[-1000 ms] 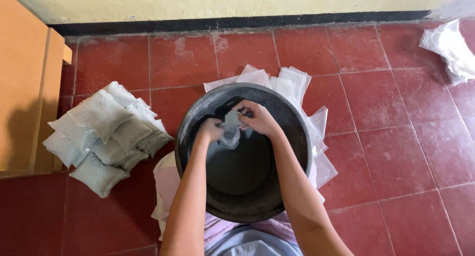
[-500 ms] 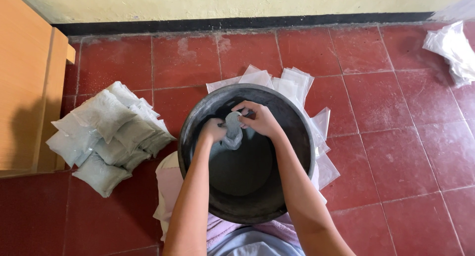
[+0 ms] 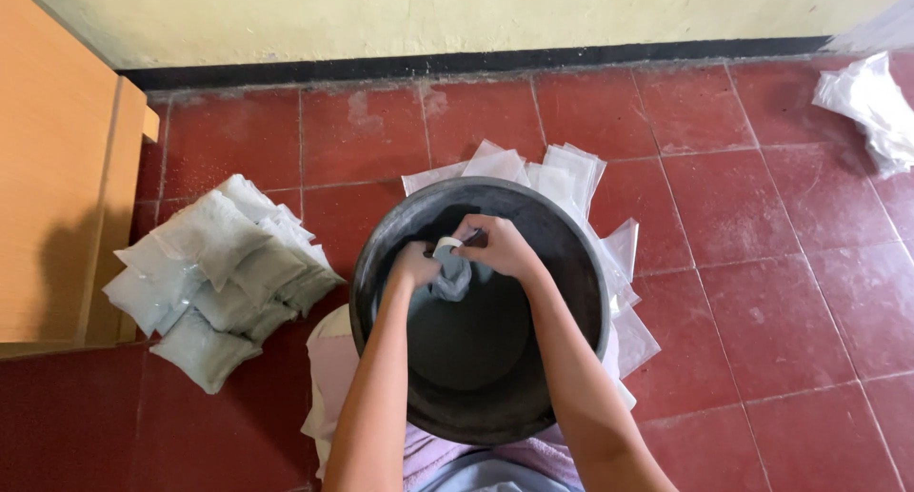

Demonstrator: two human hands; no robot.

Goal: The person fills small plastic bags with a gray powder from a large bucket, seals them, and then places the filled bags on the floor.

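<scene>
- The small clear plastic bag w/ grey stuff inside (image 3: 451, 275) hangs inside the big round dark metal bowl (image 3: 562, 254), near the bowl's 11 o'clock side, above the grey wet stuff at the bottom.
- Both hands are on the bag's top. The left hand (image 3: 416, 264) is at 9 o'clock of the bag & pinches its top edge. The right hand (image 3: 500, 247) is at 2 o'clock of the bag, fingers curled tight on the neck.
- The bag's long way runs up & down in the picture, 12 to 6: neck up at the fingers, fat part down.
- Both hands touch it, so neither is nearer. The right one covers more of the top.
- A pale strip sits at the neck between the hands. Can't tell what it is, too small.
- Under the bowl, from 12 to 4 o'clock, flat empty clear plastic bags (image 3: 571, 173) stick out on the red tile floor (image 3: 762, 264).
- At 9 o'clock of the bowl, well apart, is a heap of filled grey bags (image 3: 224, 273).
- Past the heap at 9 o'clock stands an orange wooden cabinet (image 3: 57, 197).
- Far at 2 o'clock lies a bunch of white plastic (image 3: 871, 107) by the yellow wall (image 3: 476, 16).
</scene>
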